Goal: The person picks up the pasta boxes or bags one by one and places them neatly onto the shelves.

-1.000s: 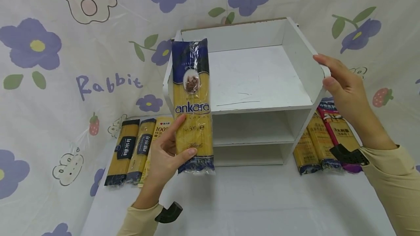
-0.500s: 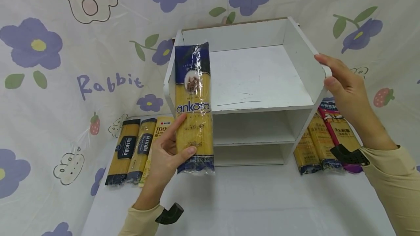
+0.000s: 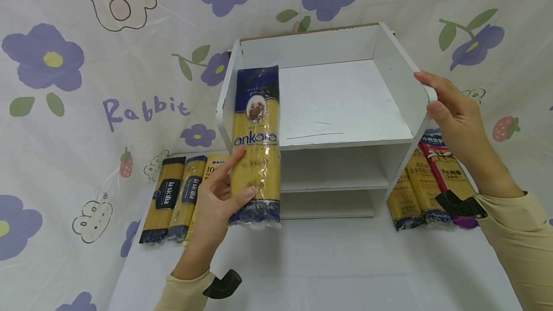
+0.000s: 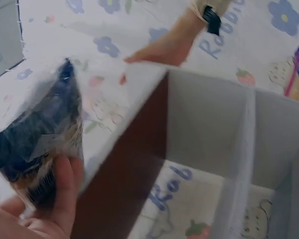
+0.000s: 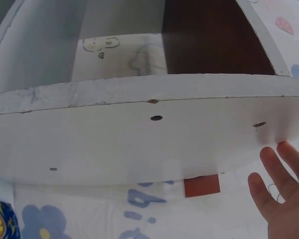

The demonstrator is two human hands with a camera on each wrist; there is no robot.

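Note:
My left hand grips a spaghetti packet, yellow with blue ends and the word "ankara", thumb across its front near the lower end. The packet stands tilted before the left part of the white shelf unit's top tier and overlaps it in the head view. In the left wrist view, fingers curl round the packet's dark blue crinkled end. My right hand rests on the front corner of the unit's right side panel, index finger and thumb at its edge. Straight fingers lie by that panel's outer face in the right wrist view.
Several pasta packets lie on the white table left of the unit, partly behind my left hand. More pasta packets lie to its right. Two lower tiers face forward. A flower-printed curtain hangs behind.
The spaghetti packet's top end has come down and slightly right, its upper part tipping back toward the top tier. My left hand has shifted slightly; my right hand keeps its place on the panel.

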